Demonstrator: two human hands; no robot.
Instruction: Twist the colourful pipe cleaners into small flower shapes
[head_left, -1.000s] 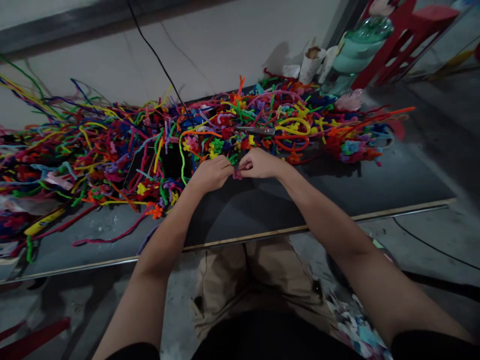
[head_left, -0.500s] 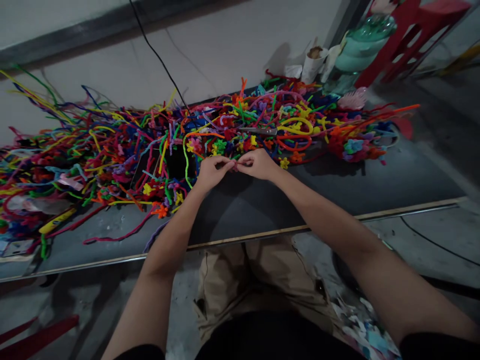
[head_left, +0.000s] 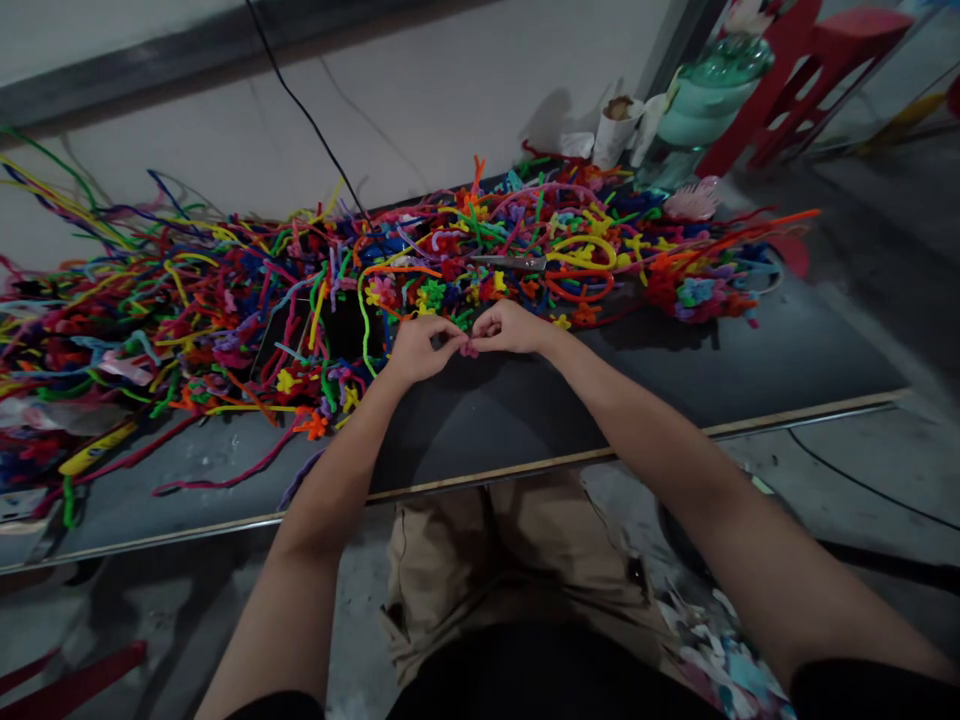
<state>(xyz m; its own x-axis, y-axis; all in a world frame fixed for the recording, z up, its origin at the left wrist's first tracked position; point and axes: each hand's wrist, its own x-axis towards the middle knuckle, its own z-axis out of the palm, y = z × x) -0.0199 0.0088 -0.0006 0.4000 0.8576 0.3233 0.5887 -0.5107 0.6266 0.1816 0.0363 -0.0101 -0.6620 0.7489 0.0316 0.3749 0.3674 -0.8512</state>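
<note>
Between my fingertips is a small pink pipe-cleaner piece [head_left: 469,347], its exact shape partly covered. My left hand [head_left: 426,347] pinches it from the left with thumb and forefinger. From the right, my right hand [head_left: 510,328] pinches the same piece. Both hands are just above the dark tabletop [head_left: 480,425]. Right behind them lie pipe-cleaner flowers, among them a green one [head_left: 430,296] and a pink-and-yellow one [head_left: 382,293]. Scissors [head_left: 581,252] with a yellow and an orange handle rest on the pile, beyond my right hand.
A long heap of coloured pipe cleaners [head_left: 225,270] runs along the wall. A flower bunch [head_left: 697,285] lies at the right, near a pink hair claw [head_left: 693,200]. Behind stand a paper cup [head_left: 617,130] and a green bottle [head_left: 709,90]. A yellow tube [head_left: 97,448] lies at left.
The view has shifted slightly. My fingertips have moved a little on the pink piece, and more of it shows below them. Both hands keep their pinch.
</note>
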